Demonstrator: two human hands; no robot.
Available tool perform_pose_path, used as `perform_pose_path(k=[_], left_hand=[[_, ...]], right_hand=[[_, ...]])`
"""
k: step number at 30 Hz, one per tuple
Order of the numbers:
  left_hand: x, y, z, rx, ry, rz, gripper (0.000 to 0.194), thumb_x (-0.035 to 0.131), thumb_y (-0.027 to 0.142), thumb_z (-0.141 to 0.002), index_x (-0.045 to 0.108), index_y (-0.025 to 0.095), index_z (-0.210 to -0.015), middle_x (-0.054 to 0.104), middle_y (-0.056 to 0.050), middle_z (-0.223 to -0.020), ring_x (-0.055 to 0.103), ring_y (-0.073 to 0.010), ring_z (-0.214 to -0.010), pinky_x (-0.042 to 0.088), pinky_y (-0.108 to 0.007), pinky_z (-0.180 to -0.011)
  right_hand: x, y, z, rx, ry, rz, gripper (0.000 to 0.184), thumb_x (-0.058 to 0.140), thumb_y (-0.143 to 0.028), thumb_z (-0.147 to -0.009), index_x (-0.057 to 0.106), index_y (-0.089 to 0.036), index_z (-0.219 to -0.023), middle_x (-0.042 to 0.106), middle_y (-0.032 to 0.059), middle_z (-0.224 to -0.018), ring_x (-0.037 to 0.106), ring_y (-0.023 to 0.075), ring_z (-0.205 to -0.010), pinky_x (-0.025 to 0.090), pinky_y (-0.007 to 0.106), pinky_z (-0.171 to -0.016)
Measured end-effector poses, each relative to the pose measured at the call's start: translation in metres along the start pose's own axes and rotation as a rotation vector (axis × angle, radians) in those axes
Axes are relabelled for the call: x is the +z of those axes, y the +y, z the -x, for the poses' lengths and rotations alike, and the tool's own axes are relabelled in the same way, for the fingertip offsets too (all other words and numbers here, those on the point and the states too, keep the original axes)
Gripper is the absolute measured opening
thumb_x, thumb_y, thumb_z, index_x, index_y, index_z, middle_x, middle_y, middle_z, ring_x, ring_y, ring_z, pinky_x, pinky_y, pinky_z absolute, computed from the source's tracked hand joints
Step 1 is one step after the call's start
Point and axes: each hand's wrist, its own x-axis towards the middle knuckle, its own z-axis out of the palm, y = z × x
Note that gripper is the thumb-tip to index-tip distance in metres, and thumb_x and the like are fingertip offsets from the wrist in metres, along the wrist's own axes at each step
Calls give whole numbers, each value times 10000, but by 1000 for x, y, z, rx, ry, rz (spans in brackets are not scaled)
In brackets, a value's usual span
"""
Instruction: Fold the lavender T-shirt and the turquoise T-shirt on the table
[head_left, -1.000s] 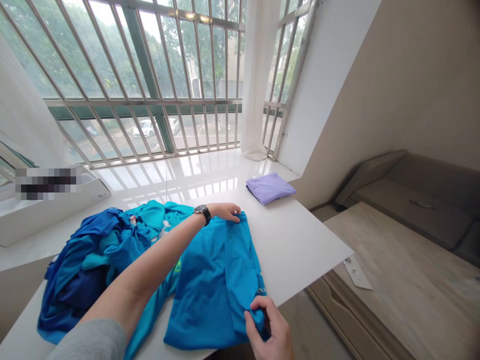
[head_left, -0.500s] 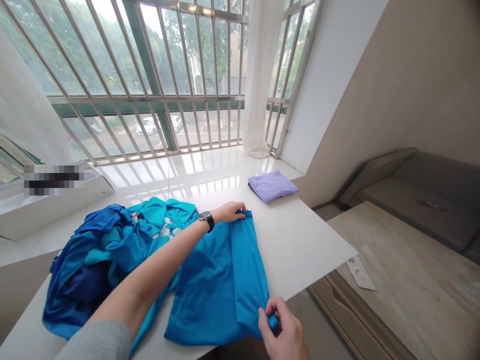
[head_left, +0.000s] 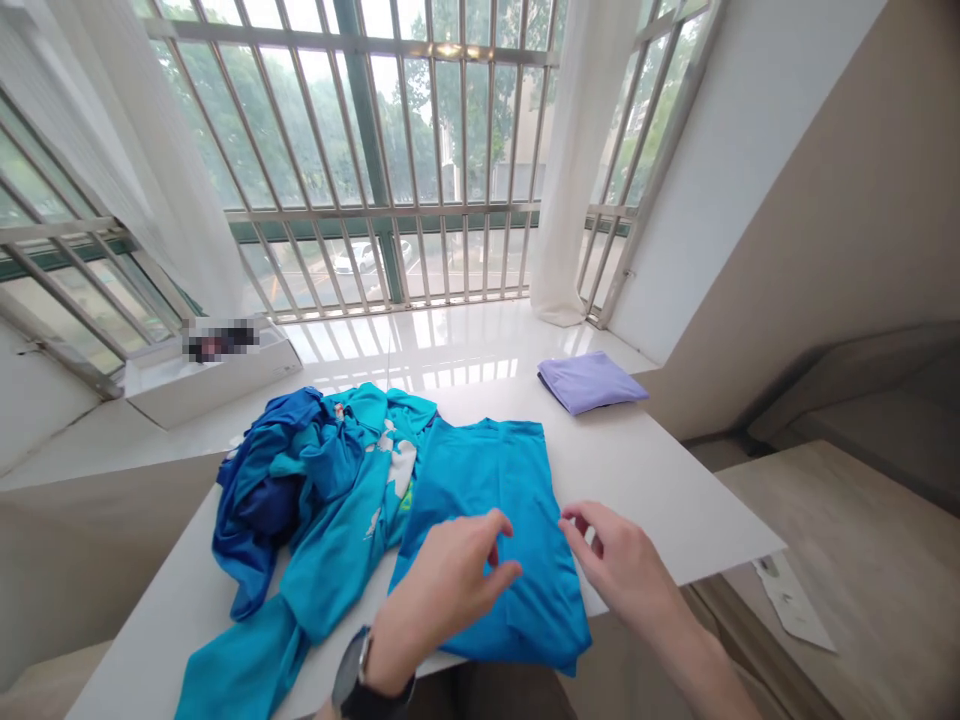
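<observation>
A bright blue garment (head_left: 517,470) lies on the white table with its right side folded over, its near edge reaching the table's front. Above its lower left part is my left hand (head_left: 450,580), a dark watch (head_left: 352,672) on the wrist; thumb and fingers are apart with nothing between them. Beside the garment's right edge hovers my right hand (head_left: 619,555), fingers loosely curved and holding no cloth that I can see. Left of the garment is a crumpled heap of blue and teal clothes (head_left: 315,470), some with white print.
A folded lilac cloth (head_left: 592,382) rests at the back right of the white table (head_left: 645,470). A white box (head_left: 214,385) stands on the window ledge at left. Barred windows and curtains line the back. At right is a lower wooden surface (head_left: 885,560).
Both hands have let go of the garment's right edge. My left hand came back toward me; my right moved up and away from the near corner. The view shifted left.
</observation>
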Motion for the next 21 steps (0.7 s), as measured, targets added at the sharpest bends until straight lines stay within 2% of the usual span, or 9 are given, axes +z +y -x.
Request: perform_pose_path(k=[2, 4, 7, 10, 12, 15, 18, 21], left_hand=[[25, 1, 25, -18, -83, 39, 410, 652, 448, -836, 552, 339, -1219, 719, -14, -943, 673, -239, -900, 436, -296, -712], [43, 1, 36, -43, -84, 43, 541, 665, 415, -825, 480, 363, -1331, 713, -28, -1020, 668, -260, -950, 438, -308, -736], [54, 1, 37, -65, -54, 16, 628, 649, 379, -833, 403, 384, -1410, 689, -48, -1092, 667, -272, -943, 441, -318, -733], [59, 1, 36, -45, -39, -2, 633, 671, 413, -815, 422, 395, -1397, 661, -58, -1105, 661, -277, -927, 448, -324, -720], [64, 1, 38, -21, -15, -4, 506, 639, 423, -844, 490, 405, -1327, 652, -52, -1073, 654, -266, -924, 452, -323, -721], [72, -4, 41, 35, 18, -2, 249, 494, 350, -941, 587, 396, -1168, 656, -42, -999, 642, -233, -907, 451, -320, -729], [79, -11, 40, 66, 49, -1, 225, 442, 288, -959, 605, 365, -1093, 659, -43, -972, 630, -219, -898, 451, -322, -737], [80, -16, 32, 67, 65, -14, 212, 447, 271, -954, 594, 347, -1086, 656, -43, -982, 620, -214, -898, 454, -323, -743]], right_hand=[[-6, -14, -38, -45, -73, -18, 320, 416, -419, -961, 673, -228, -952, 694, 32, -782, 628, 177, -637, 456, 283, -608], [-2, -25, -78, -87, -114, -1, 277, 430, -377, -962, 650, -221, -1022, 701, 22, -791, 618, 158, -604, 436, 265, -595], [17, -27, -135, -123, -197, 203, 266, 444, -334, -970, 638, -219, -1113, 726, 38, -871, 649, 161, -708, 423, 250, -646], [42, -15, -172, -100, -203, 285, 290, 571, -360, -919, 653, -164, -1116, 727, 102, -945, 659, 210, -834, 421, 269, -684], [59, -3, -181, -101, -174, 296, 301, 573, -390, -924, 666, -147, -1075, 711, 125, -999, 652, 215, -891, 429, 271, -726], [79, 14, -177, -130, -82, 306, 332, 478, -418, -979, 667, -159, -1066, 669, 126, -1104, 612, 211, -1008, 422, 277, -845], [91, 26, -171, -180, 3, 323, 363, 416, -420, -1004, 661, -165, -1087, 645, 120, -1147, 553, 223, -1091, 376, 299, -962], [95, 34, -176, -234, 27, 341, 347, 444, -428, -992, 673, -175, -1055, 651, 111, -1122, 546, 228, -1060, 371, 305, -967]])
